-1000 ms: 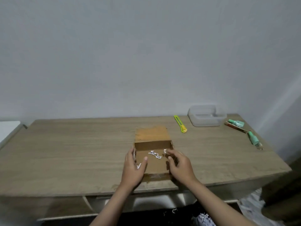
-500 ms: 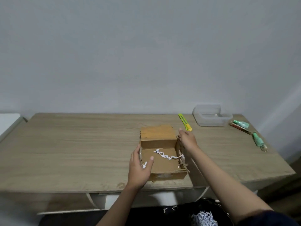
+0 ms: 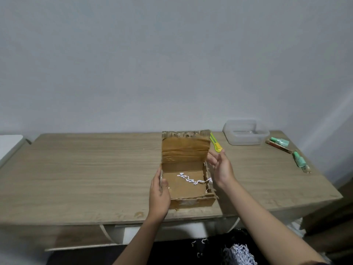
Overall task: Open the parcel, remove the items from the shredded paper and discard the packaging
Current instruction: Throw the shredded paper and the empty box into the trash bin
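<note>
The cardboard box (image 3: pixel 188 180) sits open near the front edge of the wooden tabletop (image 3: pixel 86 173), its lid flap standing upright at the far side. A strand of white shredded paper (image 3: pixel 193 180) lies on the box floor. The left hand (image 3: pixel 159 196) grips the box's left wall, thumb over the rim. The right hand (image 3: pixel 221 167) hovers with fingers spread beside the right wall, just near a yellow utility knife (image 3: pixel 215 143). A clear plastic container (image 3: pixel 246 132) stands at far right.

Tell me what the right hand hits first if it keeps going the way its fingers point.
Probably the raised flap of the cardboard box: the right hand points up-left at its edge. Depth is unclear.
</note>
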